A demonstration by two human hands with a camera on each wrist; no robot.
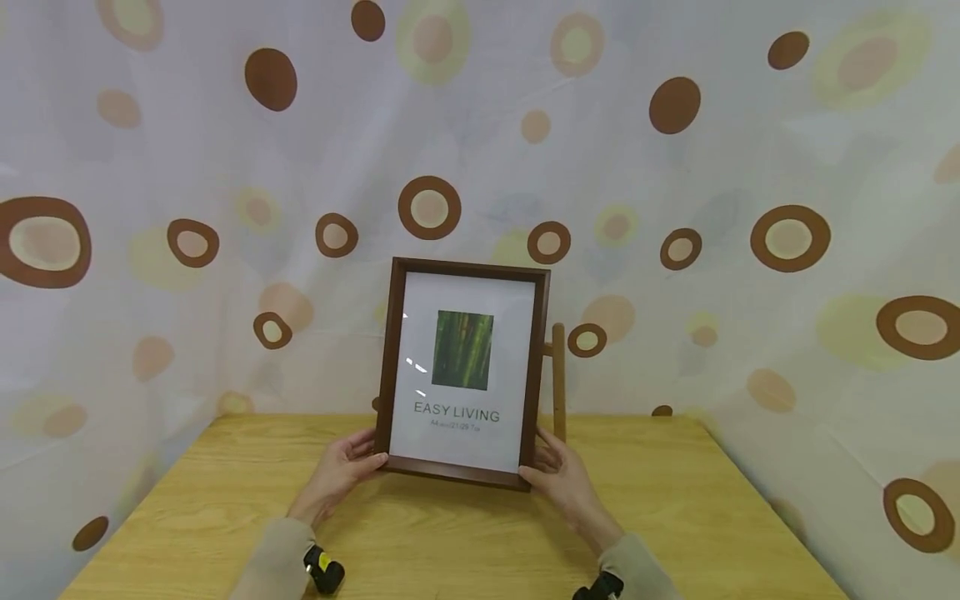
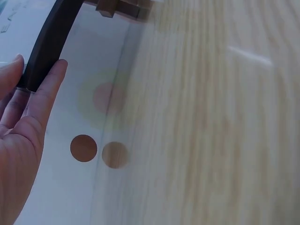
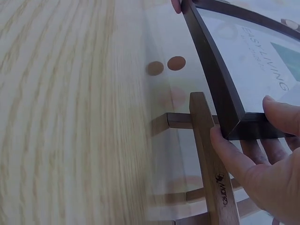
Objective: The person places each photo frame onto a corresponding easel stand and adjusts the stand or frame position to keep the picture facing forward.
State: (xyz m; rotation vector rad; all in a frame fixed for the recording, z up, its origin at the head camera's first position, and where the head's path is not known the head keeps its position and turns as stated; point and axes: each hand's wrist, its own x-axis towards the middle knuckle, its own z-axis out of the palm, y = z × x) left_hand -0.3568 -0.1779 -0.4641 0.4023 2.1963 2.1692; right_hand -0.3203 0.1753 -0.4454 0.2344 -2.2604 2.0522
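Note:
A dark brown picture frame (image 1: pixel 462 375) is held up above the table, tilted slightly, its glazed front facing me. Behind the glass is a white sheet with a green bamboo picture and the words EASY LIVING. My left hand (image 1: pixel 337 478) grips the lower left corner, thumb in front and fingers behind. At the lower right corner my right hand (image 1: pixel 564 482) holds it the same way. Behind the frame stands a brown wooden rack (image 3: pixel 208 159) with crossbars and a small logo; in the head view the frame hides most of it.
The light wood-grain table (image 1: pixel 457 542) reaches back to a pale curtain (image 1: pixel 480 125) printed with brown, peach and yellow circles, which also runs along both sides. Black wrist devices (image 1: pixel 326 573) sit at the beige sleeves (image 1: pixel 273 560).

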